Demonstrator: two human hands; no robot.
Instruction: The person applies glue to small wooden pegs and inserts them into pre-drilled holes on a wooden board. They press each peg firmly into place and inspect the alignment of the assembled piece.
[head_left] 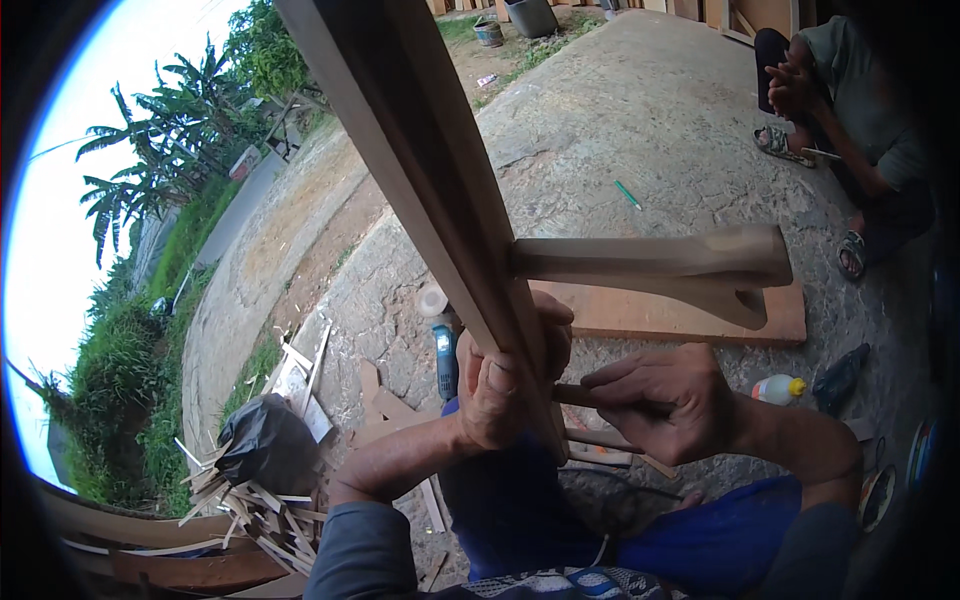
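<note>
Long reddish-brown wooden rail (420,150): held upright and tilted, running from the top of the view down to the lap; a pale carved wooden crosspiece (660,265) is joined to its right side and projects rightward above the hands.

Left hand (505,375): closed around the lower end of the rail, fingers wrapped about its front face; the rail rises from this grip.

Right hand (665,395): closed on a thin dark wooden stick (575,395), whose tip is set against the rail's right edge just beside the left hand and below the crosspiece.

Flat rectangular wooden board (650,315): laid on the concrete ground behind the hands.

Blue power tool (445,360): laid on the ground left of the rail.

White glue bottle with yellow cap (778,389): laid to the right of the right wrist.

Heap of pale wood offcuts (250,505): piled at lower left beside a black bag (265,445).

Seated person (850,110): placed at upper right, well apart.
</note>
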